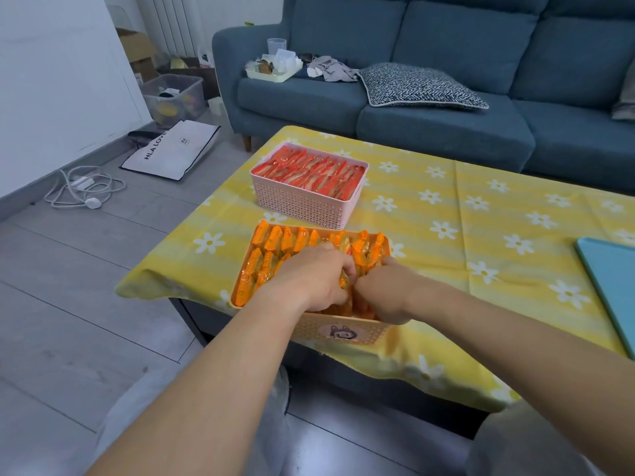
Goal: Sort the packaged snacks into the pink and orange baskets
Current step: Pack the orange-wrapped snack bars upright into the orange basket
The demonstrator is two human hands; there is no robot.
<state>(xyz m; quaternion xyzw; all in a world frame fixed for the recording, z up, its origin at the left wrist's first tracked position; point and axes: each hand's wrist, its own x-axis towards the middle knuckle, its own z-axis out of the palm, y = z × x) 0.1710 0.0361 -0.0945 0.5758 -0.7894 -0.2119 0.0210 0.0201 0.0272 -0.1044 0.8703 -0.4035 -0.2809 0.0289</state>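
The orange basket [311, 329] stands at the near left edge of the table, packed with rows of orange snack packets [275, 240]. Both my hands are inside it. My left hand [314, 278] has its fingers curled down among the orange packets in the middle. My right hand [388, 290] sits beside it at the basket's right end, fingers curled round packets there. The packets under both hands are mostly hidden. Farther back stands the pink basket [302, 204], filled with red snack packets [312, 173].
The table wears a yellow daisy cloth [464, 214]. A light blue tray [611, 283] lies at its right edge. A blue sofa [429, 108] with a patterned cushion stands behind. A cable [82, 190] and a white bag [171, 152] lie on the floor to the left.
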